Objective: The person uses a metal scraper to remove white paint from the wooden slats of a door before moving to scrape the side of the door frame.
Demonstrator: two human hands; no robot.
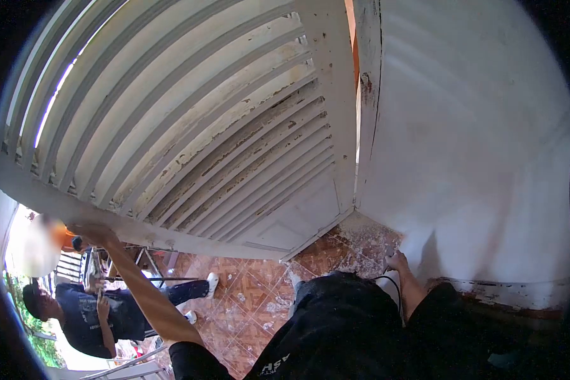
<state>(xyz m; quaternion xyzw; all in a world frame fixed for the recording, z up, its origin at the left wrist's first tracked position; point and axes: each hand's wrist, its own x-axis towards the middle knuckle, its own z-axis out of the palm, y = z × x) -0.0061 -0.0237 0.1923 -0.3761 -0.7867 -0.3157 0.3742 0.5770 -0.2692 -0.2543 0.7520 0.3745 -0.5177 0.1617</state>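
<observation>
A white louvered door (247,136) with chipped, flaking paint on its slats fills the upper left of the head view. My left hand (95,234) reaches out with its fingers closed around the door's lower-left edge. Close beside those fingers shows an orange and dark object (69,239), partly blurred. Low at the right, my right hand (397,261) is closed near the white wall (468,158). A thin dark cable (396,288) runs beside the right wrist; what the fingers hold is too small to make out.
Reddish patterned floor tiles (253,291) are strewn with white paint flakes and dust. A person (101,316) in dark clothes stands beyond the door at the left. Bare, worn patches line the wall's base (500,294). Metal frames (149,263) stand behind the door.
</observation>
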